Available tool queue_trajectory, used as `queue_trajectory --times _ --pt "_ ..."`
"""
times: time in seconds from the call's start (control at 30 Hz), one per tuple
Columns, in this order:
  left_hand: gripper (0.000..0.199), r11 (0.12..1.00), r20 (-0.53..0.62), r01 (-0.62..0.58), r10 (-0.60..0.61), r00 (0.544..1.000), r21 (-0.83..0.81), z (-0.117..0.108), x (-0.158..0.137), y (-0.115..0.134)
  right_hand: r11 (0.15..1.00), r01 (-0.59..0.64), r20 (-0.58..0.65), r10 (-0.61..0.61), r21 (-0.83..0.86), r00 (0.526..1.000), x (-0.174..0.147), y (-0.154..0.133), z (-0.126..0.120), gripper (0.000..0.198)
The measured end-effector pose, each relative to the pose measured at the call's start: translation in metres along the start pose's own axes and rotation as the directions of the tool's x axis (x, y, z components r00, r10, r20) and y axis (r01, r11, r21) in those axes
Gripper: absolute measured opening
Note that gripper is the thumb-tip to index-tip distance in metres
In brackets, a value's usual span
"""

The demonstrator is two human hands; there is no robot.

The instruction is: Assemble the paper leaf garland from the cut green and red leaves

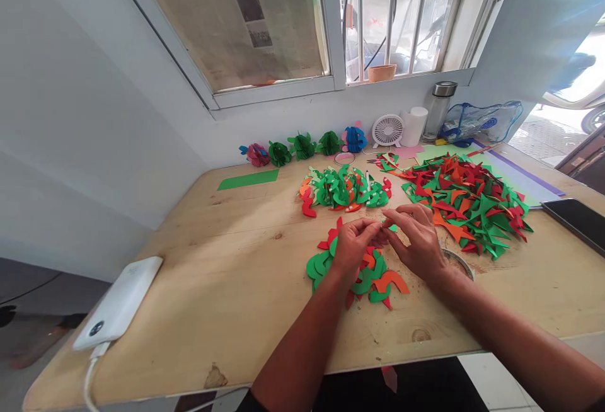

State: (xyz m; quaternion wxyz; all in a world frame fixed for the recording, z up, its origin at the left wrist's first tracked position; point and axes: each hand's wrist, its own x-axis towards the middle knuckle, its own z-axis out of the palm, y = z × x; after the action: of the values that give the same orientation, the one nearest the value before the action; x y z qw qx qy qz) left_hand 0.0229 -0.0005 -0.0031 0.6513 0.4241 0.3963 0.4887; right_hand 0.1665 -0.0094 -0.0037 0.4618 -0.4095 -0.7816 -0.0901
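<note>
In the head view, the left hand (354, 242) and right hand (418, 239) meet over the tabletop (227, 280), nearer its front edge than its left edge. Their fingertips converge, probably to handle something small with precision; the fingers hide it, so I cannot tell whether either set is gripping or merely closed together. A small green paper scrap (392, 228) shows beside the right fingers, perhaps touching them.

Below the left hand, toward the front edge, lies a loose heap of curved green, orange and red paper cutouts (321, 266), presumably placed there for easy reach. Farther toward the back edge, a second heap of curved, mostly green paper pieces with white patches (343, 186) lies apart, which seems to prevent mixing. The large mound of pointed red, orange and green paper pieces (472, 204) sits toward the right edge, likely out of the working space. Pleated green paper ornaments (302, 145) line the back edge, perhaps to protect their folds from crushing.
</note>
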Motion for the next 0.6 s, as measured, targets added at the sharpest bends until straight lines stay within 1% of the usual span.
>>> queue_trajectory --times 0.23,0.4,0.6 --pt "0.021 1.0 -0.014 -0.029 0.029 0.999 -0.001 0.0002 -0.0012 0.0025 1.0 0.0 0.011 0.0 -0.015 1.0 -0.0002 0.002 0.0008 0.044" --pt "0.021 0.999 -0.028 -0.047 0.047 0.998 0.024 0.0019 -0.003 0.0064 0.999 -0.02 0.026 0.021 -0.042 0.999 -0.0008 0.0039 0.0006 0.039" --pt "0.017 0.995 -0.066 -0.085 0.089 0.994 0.055 0.0024 -0.0027 0.006 1.0 -0.012 0.042 0.013 -0.022 0.999 -0.0002 0.0049 -0.0001 0.036"
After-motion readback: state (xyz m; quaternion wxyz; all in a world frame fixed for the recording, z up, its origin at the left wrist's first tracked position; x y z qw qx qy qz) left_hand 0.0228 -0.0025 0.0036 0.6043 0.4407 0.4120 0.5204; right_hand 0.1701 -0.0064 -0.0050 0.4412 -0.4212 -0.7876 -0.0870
